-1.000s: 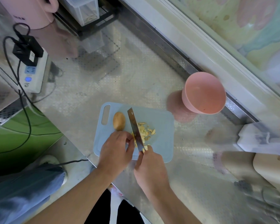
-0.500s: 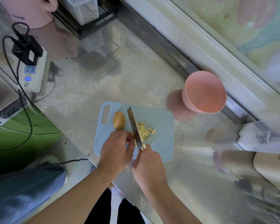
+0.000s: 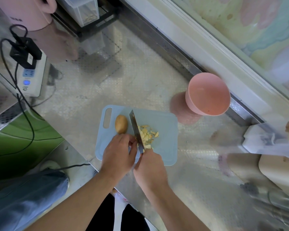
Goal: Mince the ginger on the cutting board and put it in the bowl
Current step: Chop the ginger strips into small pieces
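Pink bowl, one; knife, one.

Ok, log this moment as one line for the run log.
step: mincing | right hand: grips knife | left hand: steadies ginger pile on cutting board | pink bowl: empty | whole ginger piece: uncut

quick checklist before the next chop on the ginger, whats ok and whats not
1. Grip on knife: right hand wraps the handle of the steel knife: ok.
2. Left hand fingertips sit right beside the blade; whether clear of the edge: cannot tell.
3. Chopped yellow ginger pieces lie on the light blue plastic cutting board, right of the blade: ok.
4. Fineness: pieces look coarse, not minced: not ok.
5. Whole brown ginger knob uncut, left of the blade: not ok.
6. Pink round bowl is empty, beyond the board's far right corner: ok.
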Tool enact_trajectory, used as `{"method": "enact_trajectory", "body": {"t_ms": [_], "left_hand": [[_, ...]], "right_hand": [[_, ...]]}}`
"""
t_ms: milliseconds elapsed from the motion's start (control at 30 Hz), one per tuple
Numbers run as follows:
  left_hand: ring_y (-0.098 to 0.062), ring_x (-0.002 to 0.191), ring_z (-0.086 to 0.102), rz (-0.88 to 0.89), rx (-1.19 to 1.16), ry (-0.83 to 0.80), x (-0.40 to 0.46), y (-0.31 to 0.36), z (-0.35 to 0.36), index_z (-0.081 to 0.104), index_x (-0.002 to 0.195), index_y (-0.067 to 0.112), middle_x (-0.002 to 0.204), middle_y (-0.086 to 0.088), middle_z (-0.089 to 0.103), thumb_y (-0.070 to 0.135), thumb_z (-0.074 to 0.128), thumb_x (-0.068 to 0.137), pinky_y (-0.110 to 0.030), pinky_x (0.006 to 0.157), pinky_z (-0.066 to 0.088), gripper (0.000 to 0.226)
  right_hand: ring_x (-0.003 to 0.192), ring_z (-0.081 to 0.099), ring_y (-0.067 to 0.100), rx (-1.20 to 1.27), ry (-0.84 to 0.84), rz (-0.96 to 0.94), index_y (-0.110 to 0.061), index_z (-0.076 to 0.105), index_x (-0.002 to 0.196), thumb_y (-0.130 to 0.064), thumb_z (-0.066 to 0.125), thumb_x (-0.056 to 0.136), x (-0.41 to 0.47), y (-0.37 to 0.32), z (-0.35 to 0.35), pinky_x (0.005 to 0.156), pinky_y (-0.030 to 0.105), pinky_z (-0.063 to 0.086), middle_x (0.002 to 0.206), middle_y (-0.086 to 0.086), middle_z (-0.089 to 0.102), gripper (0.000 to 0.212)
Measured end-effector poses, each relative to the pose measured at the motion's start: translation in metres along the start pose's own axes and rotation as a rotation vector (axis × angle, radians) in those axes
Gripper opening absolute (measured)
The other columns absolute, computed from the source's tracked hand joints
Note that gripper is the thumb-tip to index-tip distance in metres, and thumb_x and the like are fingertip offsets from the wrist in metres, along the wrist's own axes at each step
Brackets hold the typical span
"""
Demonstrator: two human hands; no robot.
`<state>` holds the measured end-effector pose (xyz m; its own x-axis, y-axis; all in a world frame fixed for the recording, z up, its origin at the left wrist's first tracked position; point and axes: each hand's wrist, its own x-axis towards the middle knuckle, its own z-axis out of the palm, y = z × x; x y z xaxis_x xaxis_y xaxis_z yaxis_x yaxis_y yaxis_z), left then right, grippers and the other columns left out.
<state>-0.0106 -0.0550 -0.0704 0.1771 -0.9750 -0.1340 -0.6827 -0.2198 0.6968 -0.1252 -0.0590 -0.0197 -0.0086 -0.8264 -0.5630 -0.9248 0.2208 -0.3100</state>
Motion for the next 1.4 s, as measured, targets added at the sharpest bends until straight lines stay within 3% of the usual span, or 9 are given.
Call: {"method": "enact_trajectory", "body": {"t_ms": [233, 433, 533, 633, 733, 867, 1067, 1200, 1400], "left_hand": [[-0.011, 0.088, 0.055, -0.022, -0.021, -0.029, 0.000, 0.002, -0.004, 0.063, 0.094, 0.026, 0.090, 0.013, 0.060, 0.030, 0.066, 0.096, -0.036, 0.073, 0.054, 0.006], [-0.015, 0.087, 0.055, -0.032, 0.034, -0.041, 0.007, 0.013, -0.006, 0.061, 0.096, 0.025, 0.090, 0.011, 0.061, 0.029, 0.065, 0.098, -0.041, 0.071, 0.054, 0.005], [-0.017, 0.083, 0.056, -0.034, 0.051, -0.042, 0.013, 0.019, -0.005, 0.062, 0.096, 0.026, 0.088, 0.011, 0.060, 0.031, 0.061, 0.100, -0.042, 0.069, 0.054, 0.006], [-0.013, 0.079, 0.058, -0.065, -0.031, -0.036, 0.016, 0.023, -0.006, 0.061, 0.095, 0.028, 0.086, 0.012, 0.060, 0.030, 0.058, 0.102, -0.042, 0.068, 0.054, 0.008], [-0.008, 0.084, 0.059, -0.016, -0.100, -0.070, 0.009, 0.022, -0.010, 0.061, 0.100, 0.030, 0.091, 0.015, 0.060, 0.029, 0.063, 0.099, -0.033, 0.071, 0.054, 0.002], [-0.004, 0.092, 0.054, 0.106, -0.046, -0.199, -0.001, 0.019, -0.009, 0.059, 0.107, 0.034, 0.100, 0.023, 0.049, 0.031, 0.075, 0.089, -0.020, 0.074, 0.048, 0.024], [-0.008, 0.078, 0.058, 0.117, -0.036, -0.161, 0.014, 0.024, 0.002, 0.068, 0.095, 0.026, 0.097, 0.016, 0.056, 0.017, 0.069, 0.097, -0.035, 0.071, 0.055, 0.009], [-0.012, 0.080, 0.060, 0.070, -0.059, -0.083, 0.019, 0.031, -0.001, 0.064, 0.100, 0.025, 0.097, 0.012, 0.058, 0.025, 0.061, 0.102, -0.039, 0.072, 0.056, 0.003], [-0.008, 0.082, 0.060, 0.181, -0.019, -0.234, 0.010, 0.023, 0.004, 0.063, 0.099, 0.029, 0.097, 0.017, 0.056, 0.021, 0.074, 0.092, -0.036, 0.073, 0.057, 0.015]], "right_hand": [[0.091, 0.066, 0.028, 0.075, 0.002, 0.038, -0.012, 0.055, 0.105, -0.016, 0.050, 0.092, -0.002, 0.000, -0.010, 0.064, 0.028, 0.042, 0.098, 0.006, 0.064, 0.015], [0.067, 0.046, 0.022, 0.090, 0.060, 0.004, -0.016, 0.048, 0.085, -0.025, 0.042, 0.099, 0.002, 0.015, -0.011, 0.057, 0.029, 0.033, 0.079, 0.000, 0.053, 0.017], [0.059, 0.050, 0.019, 0.202, 0.103, 0.033, -0.017, 0.047, 0.077, -0.028, 0.043, 0.097, 0.003, 0.023, -0.016, 0.050, 0.031, 0.032, 0.070, 0.000, 0.056, 0.022], [0.056, 0.051, 0.012, 0.258, 0.130, 0.041, -0.016, 0.050, 0.076, -0.028, 0.047, 0.096, 0.008, 0.031, -0.028, 0.043, 0.021, 0.031, 0.067, -0.001, 0.056, 0.023], [0.048, 0.042, 0.014, 0.346, 0.111, 0.051, -0.015, 0.043, 0.068, -0.026, 0.049, 0.093, 0.011, 0.037, -0.038, 0.042, 0.023, 0.027, 0.059, -0.004, 0.048, 0.028], [0.045, 0.034, 0.021, 0.521, 0.023, 0.147, -0.002, 0.049, 0.073, -0.017, 0.049, 0.087, 0.013, 0.040, -0.048, 0.038, 0.024, 0.028, 0.055, 0.002, 0.039, 0.021], [0.041, 0.027, 0.021, 0.705, -0.018, 0.250, -0.010, 0.045, 0.068, -0.010, 0.046, 0.080, 0.010, 0.041, -0.055, 0.042, 0.026, 0.029, 0.051, 0.000, 0.032, 0.013], [0.042, 0.029, 0.022, 0.715, -0.019, 0.241, -0.004, 0.046, 0.073, -0.012, 0.047, 0.086, 0.009, 0.044, -0.061, 0.039, 0.022, 0.027, 0.056, 0.007, 0.034, 0.015], [0.043, 0.030, 0.019, 0.694, 0.004, 0.223, -0.005, 0.050, 0.071, -0.013, 0.050, 0.086, 0.008, 0.046, -0.059, 0.038, 0.021, 0.026, 0.055, 0.000, 0.037, 0.017]]}}
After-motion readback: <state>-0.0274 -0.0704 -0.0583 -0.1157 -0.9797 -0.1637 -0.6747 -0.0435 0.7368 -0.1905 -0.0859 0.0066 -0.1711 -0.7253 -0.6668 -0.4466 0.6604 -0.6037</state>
